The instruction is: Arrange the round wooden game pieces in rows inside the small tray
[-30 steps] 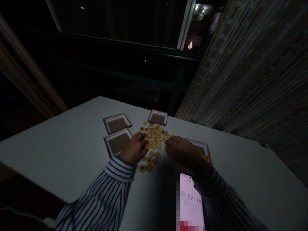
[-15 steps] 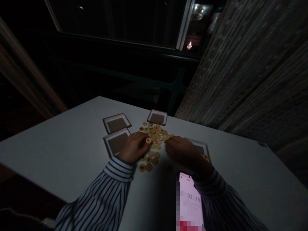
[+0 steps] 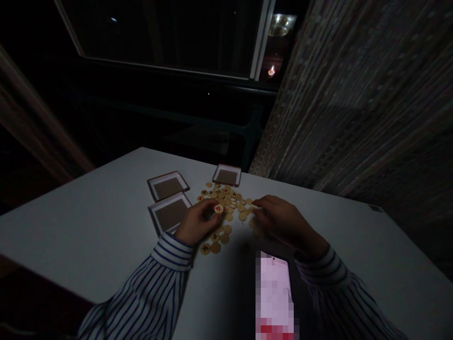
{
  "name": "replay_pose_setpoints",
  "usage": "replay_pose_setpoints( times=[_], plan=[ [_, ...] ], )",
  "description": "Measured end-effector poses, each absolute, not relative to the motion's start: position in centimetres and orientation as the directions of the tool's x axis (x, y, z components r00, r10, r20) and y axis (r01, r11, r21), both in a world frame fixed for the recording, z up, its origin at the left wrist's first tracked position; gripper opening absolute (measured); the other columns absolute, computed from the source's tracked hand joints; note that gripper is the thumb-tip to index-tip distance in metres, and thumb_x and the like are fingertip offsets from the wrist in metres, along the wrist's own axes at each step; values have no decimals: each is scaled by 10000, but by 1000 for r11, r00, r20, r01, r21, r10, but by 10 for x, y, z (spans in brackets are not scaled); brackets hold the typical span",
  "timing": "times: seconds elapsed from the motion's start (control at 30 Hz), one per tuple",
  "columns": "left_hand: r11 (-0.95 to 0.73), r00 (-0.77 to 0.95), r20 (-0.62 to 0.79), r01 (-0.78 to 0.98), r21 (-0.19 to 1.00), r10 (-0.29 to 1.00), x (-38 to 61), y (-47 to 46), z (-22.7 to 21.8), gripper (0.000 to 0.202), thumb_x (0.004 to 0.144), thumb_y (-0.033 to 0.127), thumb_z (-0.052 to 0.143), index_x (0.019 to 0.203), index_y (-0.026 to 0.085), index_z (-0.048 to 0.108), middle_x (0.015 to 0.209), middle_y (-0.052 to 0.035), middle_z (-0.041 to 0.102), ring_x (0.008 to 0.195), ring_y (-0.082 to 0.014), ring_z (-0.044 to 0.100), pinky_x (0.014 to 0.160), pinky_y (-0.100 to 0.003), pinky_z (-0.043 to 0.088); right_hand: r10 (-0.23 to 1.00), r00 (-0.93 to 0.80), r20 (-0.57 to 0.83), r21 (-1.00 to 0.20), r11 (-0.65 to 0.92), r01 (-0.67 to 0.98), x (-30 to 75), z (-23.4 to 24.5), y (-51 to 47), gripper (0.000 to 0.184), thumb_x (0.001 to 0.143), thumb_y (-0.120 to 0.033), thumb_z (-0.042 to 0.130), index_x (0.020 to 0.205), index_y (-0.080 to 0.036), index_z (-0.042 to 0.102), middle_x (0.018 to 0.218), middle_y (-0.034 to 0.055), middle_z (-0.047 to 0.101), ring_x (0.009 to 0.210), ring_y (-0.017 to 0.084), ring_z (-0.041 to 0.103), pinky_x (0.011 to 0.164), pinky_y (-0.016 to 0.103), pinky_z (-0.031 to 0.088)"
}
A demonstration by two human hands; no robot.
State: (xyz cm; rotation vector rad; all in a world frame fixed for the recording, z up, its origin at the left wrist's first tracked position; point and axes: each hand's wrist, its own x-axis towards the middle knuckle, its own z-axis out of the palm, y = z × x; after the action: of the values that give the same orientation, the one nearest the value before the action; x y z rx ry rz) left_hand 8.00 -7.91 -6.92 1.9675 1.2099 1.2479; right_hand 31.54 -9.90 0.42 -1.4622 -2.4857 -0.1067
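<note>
My left hand (image 3: 198, 221) is closed, pinching a round wooden Chinese chess piece (image 3: 218, 208) with a red character between thumb and fingers. That piece is tilted up with its marked face showing, just above the near side of a pile of pieces (image 3: 226, 194). At the pile's right edge, my right hand (image 3: 279, 218) reaches over several loose pieces with its fingers apart and bent downward. Pale pieces (image 3: 254, 224) beneath those fingers are blurred. Below my left hand lie several more pieces, including one with a dark character (image 3: 205, 249).
Two shallow trays, a brown-edged one (image 3: 169, 186) and a pale-edged one (image 3: 171, 215), lie left of the pile. Another tray (image 3: 227, 175) stands behind it. A lit phone (image 3: 274, 293) lies near me on the white table (image 3: 106, 212). Strand curtains (image 3: 318, 118) hang at right.
My right hand has moved to the right, uncovering pieces beside the pile and more of the phone. The left hand keeps its piece almost in place. The view has shifted slightly.
</note>
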Motion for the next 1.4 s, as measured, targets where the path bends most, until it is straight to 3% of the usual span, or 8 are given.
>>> replay_pose_setpoints(
  times=[0.27,0.4,0.53,0.67,0.93,1.4],
  plan=[
    [-358,133,336,226,906,933,89,-79,-70,266,718,300,644,933,146,604,866,-51,650,830,-161,606,800,-291,478,860,-373,348,-124,436,891,353,17,-103,289,873,-289,450,1071,-165,621,1034,76,659,945,203,608,817,323,470],
    [-213,93,213,-13,977,973,93,-81,-67,336,634,304,733,903,150,603,867,-51,671,838,-168,627,827,-313,482,867,-359,346,-138,425,894,360,21,-104,299,873,-300,449,1081,-169,619,1048,68,657,941,206,612,809,332,474],
    [-20,80,41,-244,969,996,101,-87,-55,406,581,288,784,917,158,597,843,-34,687,791,-162,651,783,-300,505,873,-350,341,-150,418,896,366,26,-107,306,871,-302,448,1092,-169,614,1047,63,657,912,198,619,771,315,482],
    [135,132,-93,-353,926,987,111,-92,-40,353,617,224,775,923,150,618,803,-15,689,715,-119,656,727,-228,517,870,-336,361,-166,415,895,375,30,-108,315,869,-310,455,1101,-163,609,1056,67,656,895,192,620,776,317,480],
    [222,183,-161,-393,893,970,142,-92,-21,306,660,103,720,954,151,651,874,-30,702,722,-104,663,722,-196,540,867,-285,409,-204,391,897,391,43,-116,313,869,-330,466,1100,-174,608,1015,60,662,804,172,619,686,296,476],
    [174,303,-84,-284,943,949,198,-86,-7,287,665,136,703,950,156,681,796,-17,675,658,-81,628,699,-219,534,849,-232,475,-274,394,877,413,51,-124,300,860,-314,482,1095,-183,613,1022,60,665,854,174,614,694,284,472]
  ],
)
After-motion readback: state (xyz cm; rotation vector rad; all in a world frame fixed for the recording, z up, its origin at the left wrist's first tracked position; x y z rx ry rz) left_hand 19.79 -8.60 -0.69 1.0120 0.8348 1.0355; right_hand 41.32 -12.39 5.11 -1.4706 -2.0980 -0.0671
